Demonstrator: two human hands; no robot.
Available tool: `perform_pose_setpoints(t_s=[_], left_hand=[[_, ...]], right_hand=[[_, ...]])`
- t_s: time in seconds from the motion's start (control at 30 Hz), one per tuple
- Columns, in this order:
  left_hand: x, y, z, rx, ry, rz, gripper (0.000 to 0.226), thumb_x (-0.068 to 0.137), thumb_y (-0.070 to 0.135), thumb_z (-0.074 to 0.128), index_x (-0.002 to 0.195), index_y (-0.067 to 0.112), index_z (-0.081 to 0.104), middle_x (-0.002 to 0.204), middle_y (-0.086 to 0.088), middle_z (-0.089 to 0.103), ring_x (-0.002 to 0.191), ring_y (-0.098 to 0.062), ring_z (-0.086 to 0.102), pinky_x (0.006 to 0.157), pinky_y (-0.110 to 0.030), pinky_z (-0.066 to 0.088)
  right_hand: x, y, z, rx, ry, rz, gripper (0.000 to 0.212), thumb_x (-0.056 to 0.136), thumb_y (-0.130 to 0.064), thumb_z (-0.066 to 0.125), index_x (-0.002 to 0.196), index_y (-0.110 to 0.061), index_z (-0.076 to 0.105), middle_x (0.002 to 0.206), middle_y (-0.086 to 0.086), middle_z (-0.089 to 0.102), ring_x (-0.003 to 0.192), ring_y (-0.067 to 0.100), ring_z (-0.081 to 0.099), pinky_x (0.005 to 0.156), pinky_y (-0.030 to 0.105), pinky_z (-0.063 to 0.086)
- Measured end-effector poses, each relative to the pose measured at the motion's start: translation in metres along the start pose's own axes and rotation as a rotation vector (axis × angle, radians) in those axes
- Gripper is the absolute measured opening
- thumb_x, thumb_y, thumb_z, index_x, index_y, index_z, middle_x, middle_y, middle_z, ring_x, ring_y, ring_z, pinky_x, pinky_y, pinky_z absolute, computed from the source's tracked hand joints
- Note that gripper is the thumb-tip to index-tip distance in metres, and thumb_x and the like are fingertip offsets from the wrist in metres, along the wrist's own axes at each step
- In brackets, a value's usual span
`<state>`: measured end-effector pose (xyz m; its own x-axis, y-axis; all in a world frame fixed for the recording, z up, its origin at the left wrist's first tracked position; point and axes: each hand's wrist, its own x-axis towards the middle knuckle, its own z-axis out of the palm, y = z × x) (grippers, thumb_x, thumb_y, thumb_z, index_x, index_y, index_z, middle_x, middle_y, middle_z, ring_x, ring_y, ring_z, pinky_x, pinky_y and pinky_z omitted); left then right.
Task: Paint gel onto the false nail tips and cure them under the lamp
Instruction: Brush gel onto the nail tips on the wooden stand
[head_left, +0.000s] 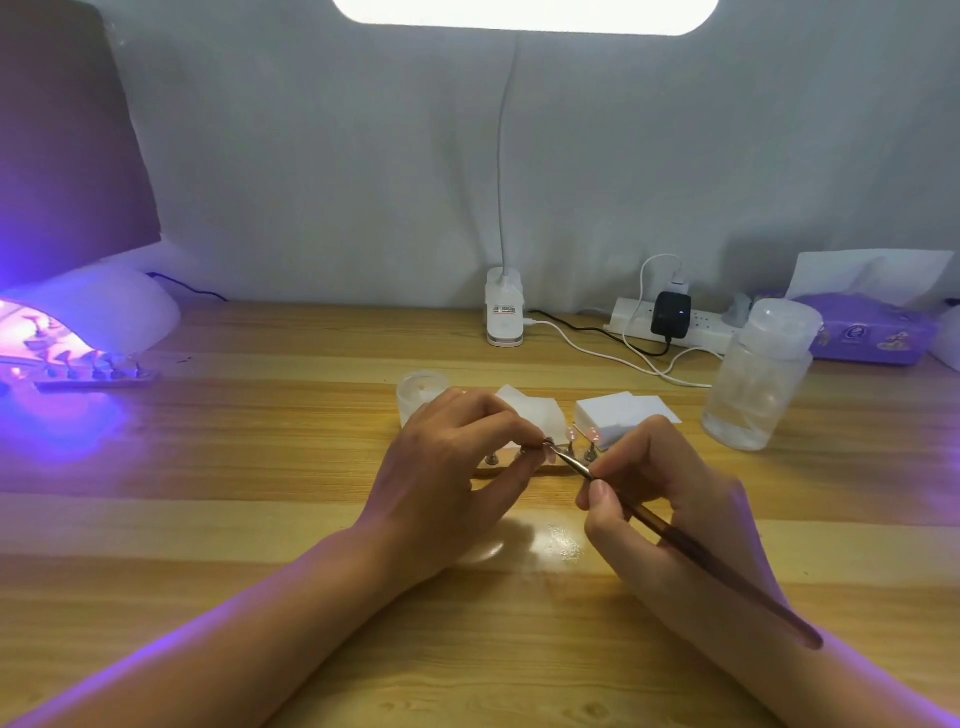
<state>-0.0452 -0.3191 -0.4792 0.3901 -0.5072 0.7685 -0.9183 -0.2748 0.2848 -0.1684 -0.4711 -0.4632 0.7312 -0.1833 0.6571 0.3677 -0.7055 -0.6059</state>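
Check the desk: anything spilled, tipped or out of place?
Nothing spilled or tipped. One oddity: the nail-tip rack at the lit curing lamp sticks partly out of its mouth, so its outer tips may get less light. The shiny patch on the table looks like lamp glare.

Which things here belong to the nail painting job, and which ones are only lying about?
For the job: brush in the right hand, tip holder pinched by the left hand, nail tips on stands, lit curing lamp.
Lying about: pump bottle, tissue box, power strip, white pads.
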Motion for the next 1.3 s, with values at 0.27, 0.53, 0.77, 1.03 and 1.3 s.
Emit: perform_pose_setpoints(t_s=[0.27,0.53,0.77,1.03,1.3], left_hand=[[0.0001,-0.0011,-0.0003,-0.019,0.004,0.009,0.013,0.088,0.029,0.066,0.093,0.021,0.075,0.089,0.008,0.063,0.078,-0.013,0.057,0.066,-0.039,0.048],[0.0002,-0.0023,0.0008,-0.037,0.014,-0.01,0.005,0.086,0.021,0.073,0.091,0.023,0.075,0.087,0.01,0.062,0.079,-0.015,0.058,0.065,-0.041,0.048],[0.0003,-0.0024,0.0009,-0.03,0.014,0.01,0.005,0.086,0.024,0.073,0.091,0.025,0.074,0.086,0.011,0.063,0.077,-0.013,0.057,0.064,-0.039,0.047],[0.0,-0.0011,-0.0002,0.002,0.015,0.031,0.005,0.086,0.025,0.073,0.089,0.021,0.073,0.087,0.011,0.065,0.074,-0.008,0.052,0.066,-0.034,0.046],[0.0,-0.0013,-0.0017,0.011,0.009,0.046,0.008,0.087,0.026,0.071,0.091,0.021,0.073,0.089,0.011,0.065,0.075,-0.007,0.053,0.066,-0.033,0.046]], right_hand=[[0.0009,0.0021,-0.0018,-0.026,-0.026,-0.035,0.008,0.074,-0.03,0.057,0.081,-0.025,0.057,0.069,-0.007,0.065,0.068,0.013,0.067,0.057,0.035,0.055],[0.0025,-0.002,-0.0047,0.074,0.073,-0.035,0.011,0.077,-0.028,0.055,0.087,-0.025,0.053,0.071,-0.005,0.063,0.068,0.015,0.066,0.061,0.023,0.053],[0.0033,-0.0045,-0.0019,0.104,0.053,-0.015,0.021,0.076,-0.012,0.065,0.092,-0.021,0.053,0.078,-0.005,0.07,0.073,0.011,0.07,0.059,0.022,0.055],[0.002,-0.0038,-0.003,0.169,0.051,0.026,0.009,0.08,-0.025,0.062,0.078,-0.02,0.055,0.072,-0.006,0.071,0.066,0.013,0.07,0.061,0.026,0.057],[0.0027,-0.0022,-0.0004,0.107,0.015,0.01,0.01,0.081,-0.012,0.062,0.079,-0.02,0.056,0.074,-0.011,0.071,0.068,0.007,0.07,0.061,0.015,0.054]])
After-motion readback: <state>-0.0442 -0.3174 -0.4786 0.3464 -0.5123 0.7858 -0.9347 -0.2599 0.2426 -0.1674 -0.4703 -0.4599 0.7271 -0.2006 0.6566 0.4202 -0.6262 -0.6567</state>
